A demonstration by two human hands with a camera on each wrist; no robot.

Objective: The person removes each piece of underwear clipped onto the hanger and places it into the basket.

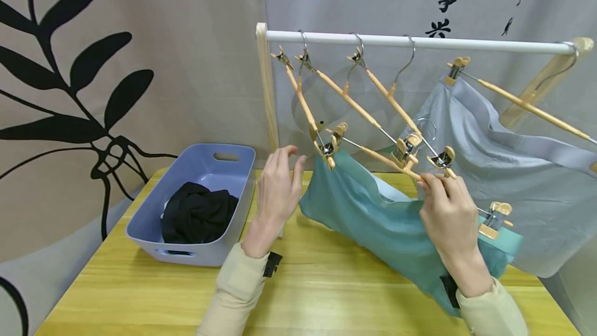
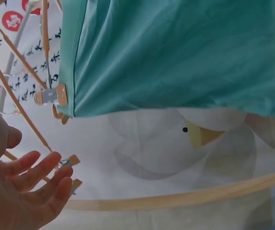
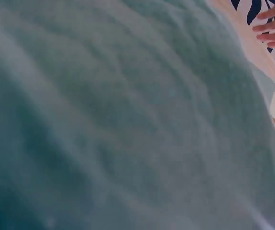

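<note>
My right hand (image 1: 448, 219) grips the middle of a wooden clip hanger (image 1: 380, 158) in front of the rack. From the hanger's two end clips hangs a teal garment (image 1: 373, 229), its waistband along the top and its lower part draped over the table. Left of the garment, my left hand (image 1: 276, 185) is raised with fingers spread loosely and nothing in them. The left wrist view shows that hand (image 2: 25, 184) below a metal clip (image 2: 51, 96) at the garment's edge. Teal fabric (image 3: 128, 120) fills most of the right wrist view.
Several bare clip hangers (image 1: 347, 98) hang from the white rail (image 1: 420, 42) of a wooden-ended rack. A grey garment (image 1: 517, 185) hangs clipped at the right. On the table's (image 1: 326, 284) left stands a blue-grey basket (image 1: 140, 229) holding black cloth (image 1: 198, 214).
</note>
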